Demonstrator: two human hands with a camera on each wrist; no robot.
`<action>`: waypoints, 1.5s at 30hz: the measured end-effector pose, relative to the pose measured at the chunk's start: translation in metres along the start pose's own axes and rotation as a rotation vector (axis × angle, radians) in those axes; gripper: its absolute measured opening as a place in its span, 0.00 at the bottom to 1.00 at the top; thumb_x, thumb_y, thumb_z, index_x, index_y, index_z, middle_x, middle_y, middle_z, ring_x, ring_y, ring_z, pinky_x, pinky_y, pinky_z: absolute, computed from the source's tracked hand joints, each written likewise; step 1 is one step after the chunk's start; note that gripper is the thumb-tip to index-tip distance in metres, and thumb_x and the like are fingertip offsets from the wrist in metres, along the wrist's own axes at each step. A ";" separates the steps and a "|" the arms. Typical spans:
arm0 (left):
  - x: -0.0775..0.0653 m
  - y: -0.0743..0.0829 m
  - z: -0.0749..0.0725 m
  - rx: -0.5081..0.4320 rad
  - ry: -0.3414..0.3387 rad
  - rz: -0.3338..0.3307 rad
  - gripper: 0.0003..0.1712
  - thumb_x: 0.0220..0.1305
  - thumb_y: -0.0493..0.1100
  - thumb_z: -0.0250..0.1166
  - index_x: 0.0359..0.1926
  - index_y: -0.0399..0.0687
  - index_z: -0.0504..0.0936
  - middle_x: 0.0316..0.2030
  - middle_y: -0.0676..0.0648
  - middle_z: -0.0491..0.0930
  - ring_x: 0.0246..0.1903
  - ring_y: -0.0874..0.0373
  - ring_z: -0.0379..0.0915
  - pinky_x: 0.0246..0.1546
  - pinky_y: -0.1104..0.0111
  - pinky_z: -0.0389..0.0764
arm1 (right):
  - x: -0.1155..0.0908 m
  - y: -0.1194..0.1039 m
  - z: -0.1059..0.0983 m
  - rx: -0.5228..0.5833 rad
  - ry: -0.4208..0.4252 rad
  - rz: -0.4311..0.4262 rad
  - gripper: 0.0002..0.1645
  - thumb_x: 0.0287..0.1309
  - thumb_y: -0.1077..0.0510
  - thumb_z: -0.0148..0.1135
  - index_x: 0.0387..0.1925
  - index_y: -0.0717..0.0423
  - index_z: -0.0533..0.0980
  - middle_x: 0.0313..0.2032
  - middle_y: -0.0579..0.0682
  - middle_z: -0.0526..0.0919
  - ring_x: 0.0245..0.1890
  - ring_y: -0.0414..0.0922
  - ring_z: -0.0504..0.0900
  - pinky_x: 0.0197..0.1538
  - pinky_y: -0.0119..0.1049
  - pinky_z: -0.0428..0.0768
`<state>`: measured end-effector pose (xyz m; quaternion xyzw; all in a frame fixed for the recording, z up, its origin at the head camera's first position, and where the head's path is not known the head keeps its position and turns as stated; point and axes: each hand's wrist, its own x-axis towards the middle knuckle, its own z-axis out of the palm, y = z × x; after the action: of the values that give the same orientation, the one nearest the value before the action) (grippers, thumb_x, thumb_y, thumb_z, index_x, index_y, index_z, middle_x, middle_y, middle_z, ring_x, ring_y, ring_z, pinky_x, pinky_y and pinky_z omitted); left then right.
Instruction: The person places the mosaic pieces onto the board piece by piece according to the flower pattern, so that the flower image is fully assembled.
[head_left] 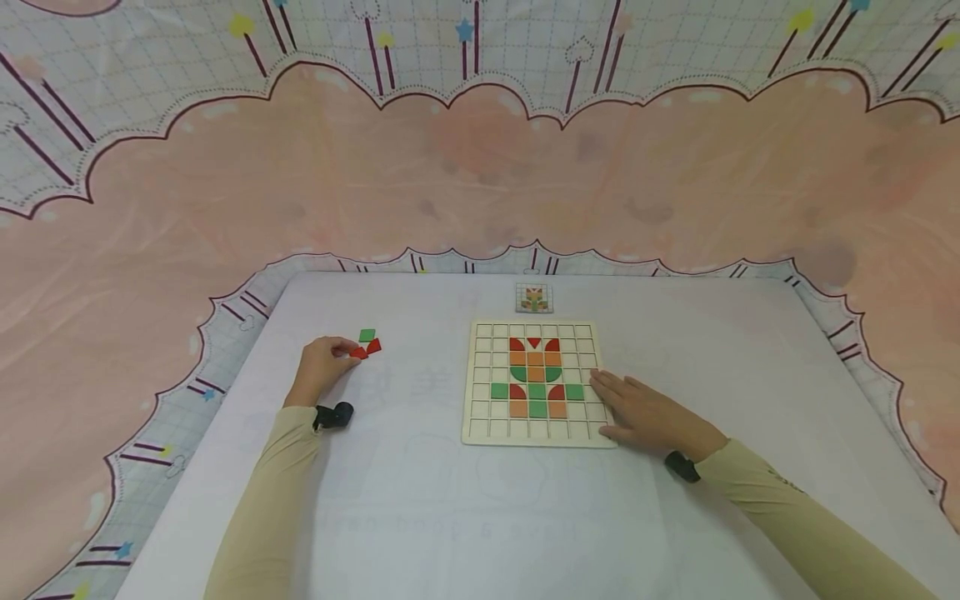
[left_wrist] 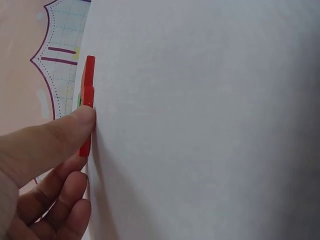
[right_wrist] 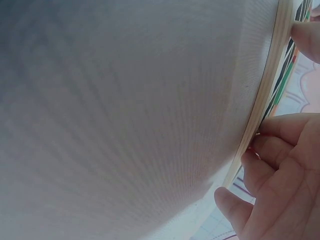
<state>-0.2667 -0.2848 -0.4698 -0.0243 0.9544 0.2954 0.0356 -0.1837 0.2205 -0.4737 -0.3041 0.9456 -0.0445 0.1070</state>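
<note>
My left hand (head_left: 324,367) is at the left, its thumb and fingertips pinching a red tile (head_left: 359,353). In the left wrist view the thumb lies over the red tile (left_wrist: 86,142), seen nearly edge-on. Just beyond it are another red tile (head_left: 374,345) and a green tile (head_left: 367,335). My right hand (head_left: 660,414) rests at the right edge of a square wooden grid board (head_left: 487,429), thumb and fingers spread and touching it. Red, orange and green tiles form a flower-like pattern on the board. From the right wrist, the board (right_wrist: 267,75) appears edge-on beside the fingers (right_wrist: 285,130).
A small pattern card (head_left: 534,298) with a similar flower picture lies behind the board. Everything rests on a white-covered table (head_left: 420,517). A patterned cloth (head_left: 450,183) in peach and white surrounds its back and sides. Both wrists carry small black devices (head_left: 333,416).
</note>
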 end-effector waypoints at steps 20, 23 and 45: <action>-0.008 0.021 0.007 -0.083 -0.030 0.059 0.19 0.57 0.40 0.67 0.48 0.35 0.81 0.47 0.34 0.78 0.43 0.46 0.75 0.46 0.59 0.78 | 0.000 0.001 0.002 -0.011 0.011 -0.004 0.47 0.61 0.39 0.55 0.71 0.61 0.52 0.72 0.57 0.54 0.72 0.53 0.54 0.70 0.52 0.58; -0.015 0.038 0.015 -0.092 -0.033 0.131 0.17 0.55 0.39 0.69 0.46 0.36 0.82 0.42 0.36 0.81 0.39 0.49 0.76 0.41 0.64 0.78 | 0.000 0.001 0.002 -0.004 0.010 -0.002 0.47 0.61 0.39 0.54 0.71 0.60 0.52 0.72 0.56 0.54 0.72 0.53 0.54 0.70 0.52 0.58; -0.057 0.142 0.101 -0.075 -0.304 0.433 0.13 0.49 0.40 0.73 0.38 0.44 0.85 0.35 0.50 0.81 0.35 0.62 0.72 0.40 0.70 0.74 | -0.001 -0.002 0.000 0.001 0.004 0.007 0.46 0.61 0.40 0.55 0.71 0.61 0.52 0.72 0.57 0.54 0.72 0.53 0.54 0.70 0.53 0.58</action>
<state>-0.2140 -0.1094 -0.4681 0.2238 0.9095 0.3314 0.1136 -0.1823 0.2195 -0.4738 -0.3007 0.9468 -0.0452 0.1053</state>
